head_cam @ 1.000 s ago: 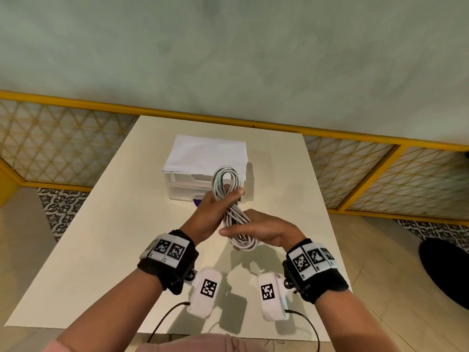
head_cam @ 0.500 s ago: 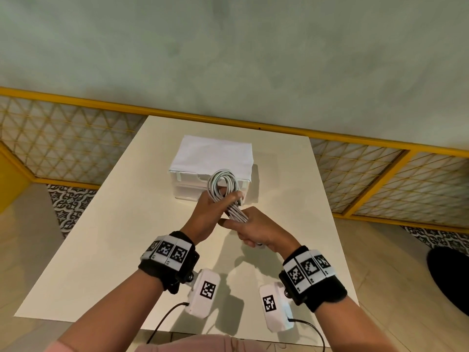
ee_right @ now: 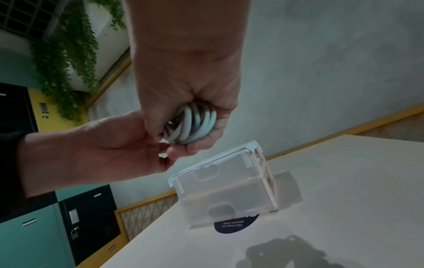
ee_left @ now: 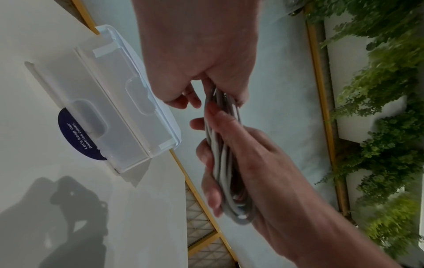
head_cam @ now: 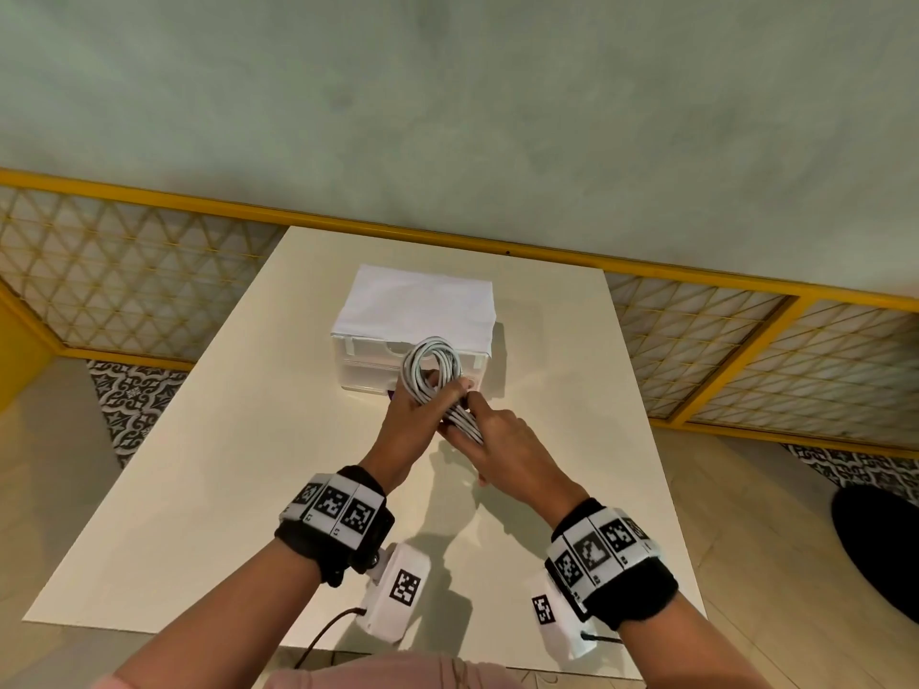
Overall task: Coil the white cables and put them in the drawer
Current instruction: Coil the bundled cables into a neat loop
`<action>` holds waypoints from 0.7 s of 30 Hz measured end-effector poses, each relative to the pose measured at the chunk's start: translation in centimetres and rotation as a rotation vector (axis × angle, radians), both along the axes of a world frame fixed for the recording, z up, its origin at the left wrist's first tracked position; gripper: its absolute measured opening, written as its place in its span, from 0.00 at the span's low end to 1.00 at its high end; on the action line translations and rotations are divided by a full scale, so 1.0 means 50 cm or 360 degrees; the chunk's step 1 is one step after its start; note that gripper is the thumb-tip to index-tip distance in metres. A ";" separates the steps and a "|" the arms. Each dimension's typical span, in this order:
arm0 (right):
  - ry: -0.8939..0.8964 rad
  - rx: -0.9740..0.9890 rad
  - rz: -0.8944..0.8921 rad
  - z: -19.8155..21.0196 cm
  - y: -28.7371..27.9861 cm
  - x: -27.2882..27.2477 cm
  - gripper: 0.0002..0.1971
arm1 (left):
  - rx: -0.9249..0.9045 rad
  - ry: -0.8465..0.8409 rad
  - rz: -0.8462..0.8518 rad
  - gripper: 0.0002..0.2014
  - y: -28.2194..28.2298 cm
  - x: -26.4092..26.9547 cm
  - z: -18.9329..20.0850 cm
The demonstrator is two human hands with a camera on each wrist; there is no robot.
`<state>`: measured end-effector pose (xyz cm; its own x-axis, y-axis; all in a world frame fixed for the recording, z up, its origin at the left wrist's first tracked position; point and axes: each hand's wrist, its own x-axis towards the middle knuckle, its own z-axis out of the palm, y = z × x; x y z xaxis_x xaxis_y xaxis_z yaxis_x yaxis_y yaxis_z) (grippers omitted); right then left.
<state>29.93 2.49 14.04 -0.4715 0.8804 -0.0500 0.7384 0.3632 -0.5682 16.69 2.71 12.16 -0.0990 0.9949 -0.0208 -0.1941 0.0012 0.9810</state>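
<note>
The fingers of the left hand [head_cam: 413, 420] curl round the middle of the coiled bundle of white round cables [head_cam: 433, 375], thumb pressed on top; the right hand [head_cam: 502, 445] wraps its fingers [ee_left: 212, 188] round the bundle's near end. The bundle is squeezed long and narrow, its long axis running away from the person, its far loop standing open above the left hand. It is held in the air above the cream rectangular table [head_cam: 209, 469], in front of the clear plastic two-drawer box [head_cam: 378, 355], whose drawers look closed. Both forearms reach forward, wrists close together, each wearing a black band with printed markers.
</note>
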 end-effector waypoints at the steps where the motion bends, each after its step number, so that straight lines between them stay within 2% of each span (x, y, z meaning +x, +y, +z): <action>1: 0.0035 -0.0040 0.0003 0.000 0.000 0.001 0.16 | -0.0015 0.0006 -0.0034 0.18 0.001 -0.002 -0.001; 4: 0.0158 -0.0156 -0.0021 0.001 -0.005 0.002 0.15 | -0.0062 -0.0014 -0.0100 0.14 -0.002 -0.004 0.006; 8: 0.0277 -0.0223 -0.0058 -0.002 -0.007 -0.004 0.13 | -0.0097 -0.0029 -0.0046 0.08 0.004 -0.003 0.007; 9: 0.0316 -0.0240 -0.0072 -0.004 -0.006 -0.007 0.13 | -0.0129 -0.0047 -0.0018 0.16 0.009 -0.002 0.004; 11: 0.0385 -0.0273 -0.0104 -0.009 -0.006 -0.009 0.12 | -0.0216 -0.0091 0.0111 0.45 0.018 -0.003 -0.002; 12: 0.0432 -0.0303 -0.0113 -0.011 -0.007 -0.010 0.12 | -0.0195 -0.0070 0.0191 0.53 0.020 -0.006 -0.004; 14: 0.0536 -0.0363 -0.0095 -0.015 -0.008 -0.013 0.11 | -0.0001 0.0040 0.0233 0.58 0.018 -0.014 0.001; 17: 0.0677 -0.0472 -0.0051 -0.018 -0.011 -0.019 0.10 | 0.0244 0.0099 0.0010 0.49 0.022 -0.030 0.009; 19: 0.0789 -0.0574 -0.0058 -0.017 -0.012 -0.022 0.09 | 0.0262 -0.0110 -0.0112 0.38 0.026 -0.036 0.021; 21: 0.0869 -0.0643 -0.0050 -0.015 -0.011 -0.024 0.06 | 0.0170 -0.0458 -0.0138 0.27 0.033 -0.036 0.034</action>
